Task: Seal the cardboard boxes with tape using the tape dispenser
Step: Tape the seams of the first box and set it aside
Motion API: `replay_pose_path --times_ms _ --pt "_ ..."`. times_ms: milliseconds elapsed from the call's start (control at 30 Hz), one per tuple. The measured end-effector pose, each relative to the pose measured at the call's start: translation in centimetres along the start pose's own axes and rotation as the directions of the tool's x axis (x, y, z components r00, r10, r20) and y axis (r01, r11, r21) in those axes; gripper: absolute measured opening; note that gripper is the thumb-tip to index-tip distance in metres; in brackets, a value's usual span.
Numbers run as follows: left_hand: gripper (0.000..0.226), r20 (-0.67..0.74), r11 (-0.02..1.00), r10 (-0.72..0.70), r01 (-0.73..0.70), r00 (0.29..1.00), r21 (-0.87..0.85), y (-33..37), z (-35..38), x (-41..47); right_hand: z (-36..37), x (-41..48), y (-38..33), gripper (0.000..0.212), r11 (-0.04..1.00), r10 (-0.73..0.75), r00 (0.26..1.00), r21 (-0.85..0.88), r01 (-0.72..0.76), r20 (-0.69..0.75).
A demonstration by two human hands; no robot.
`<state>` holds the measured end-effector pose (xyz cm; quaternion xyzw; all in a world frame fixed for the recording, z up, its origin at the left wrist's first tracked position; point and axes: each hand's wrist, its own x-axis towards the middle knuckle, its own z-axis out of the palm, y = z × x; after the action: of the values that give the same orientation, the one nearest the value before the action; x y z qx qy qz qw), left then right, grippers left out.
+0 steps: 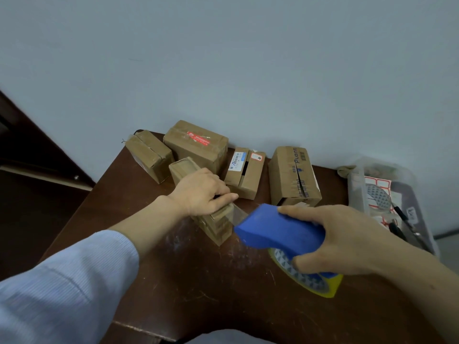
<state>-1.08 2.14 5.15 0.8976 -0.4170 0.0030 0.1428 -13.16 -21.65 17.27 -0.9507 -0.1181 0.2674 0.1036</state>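
One narrow box is being taped mid-way across the table, pinned under the left hand, fingers laid flat. The tape dispenser is gripped in the right hand, clear tape stretched to the box's near end; a press-down and cut are judged next. The box's long axis runs far-left to near-right; the dispenser's nose is aimed left.
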Motion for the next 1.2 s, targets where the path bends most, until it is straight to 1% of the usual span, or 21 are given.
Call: replay_pose_path --times_ms 200,300,367,500,600,633,700,767,800,867,967,1033,1100,1200 --pt "0.068 0.018 1.000 -0.027 0.027 0.999 -0.003 0.5 0.0 0.1 -0.2 1.8 -1.4 0.084 0.996 -0.008 1.000 -0.090 0.010 0.020" --pt "0.066 0.008 0.999 -0.032 0.032 0.999 -0.006 0.7 0.0 -0.1 -0.9 3.2 -2.8 0.081 0.985 -0.014 0.999 -0.172 0.019 0.029" --pt "0.065 0.004 0.999 -0.035 0.035 0.999 -0.014 0.9 0.0 0.1 -1.5 4.3 -3.8 0.076 0.979 -0.023 0.999 -0.202 0.028 0.029" --pt "0.065 0.000 0.999 -0.049 0.049 0.999 0.001 0.8 0.2 -0.1 -2.5 6.5 -5.1 0.055 0.972 -0.020 0.999 -0.231 0.031 0.050" --pt "0.067 0.015 0.999 -0.053 0.053 0.998 0.002 0.8 0.1 0.2 -2.0 7.7 -5.6 0.048 0.962 -0.013 0.998 -0.271 0.031 0.067" --pt "0.068 0.015 0.999 -0.050 0.050 0.999 0.006 1.0 0.0 0.3 -1.1 7.9 -5.7 0.046 0.953 -0.013 0.996 -0.300 0.039 0.091" --pt "0.073 0.046 0.998 -0.061 0.060 0.997 0.024 1.1 0.0 0.3 2.0 8.1 -5.7 0.049 0.943 -0.005 0.980 -0.326 0.070 0.197" --pt "0.079 0.062 0.994 -0.100 0.096 0.993 0.052 0.7 -0.1 0.1 4.4 8.4 -5.3 0.050 0.964 0.032 0.953 -0.259 0.050 0.302" --pt "0.078 0.069 0.991 -0.129 0.125 0.989 0.050 0.7 -0.3 0.1 4.7 8.6 -4.9 0.050 0.974 0.049 0.947 -0.224 0.025 0.318" --pt "0.075 0.134 0.983 -0.181 0.175 0.974 0.058 1.2 -0.5 0.2 4.1 8.9 -4.1 0.051 0.975 0.073 0.954 -0.222 -0.007 0.291" --pt "0.073 0.230 0.958 -0.260 0.220 0.938 0.184 2.8 -0.4 0.7 2.4 9.4 -3.2 0.058 0.964 0.072 0.983 -0.265 -0.026 0.166" --pt "0.062 0.234 0.935 -0.326 0.275 0.916 0.226 3.5 -0.2 1.1 1.9 9.9 -2.7 0.059 0.967 0.071 0.991 -0.253 -0.040 0.117" --pt "0.051 0.206 0.916 -0.379 0.333 0.902 0.225 4.0 0.1 1.4 1.6 10.1 -2.6 0.058 0.978 0.063 0.994 -0.204 -0.043 0.092" --pt "0.046 0.208 0.881 -0.461 0.416 0.863 0.226 4.2 0.0 1.7 1.7 10.1 -2.5 0.059 0.986 0.047 0.997 -0.165 -0.036 0.068"
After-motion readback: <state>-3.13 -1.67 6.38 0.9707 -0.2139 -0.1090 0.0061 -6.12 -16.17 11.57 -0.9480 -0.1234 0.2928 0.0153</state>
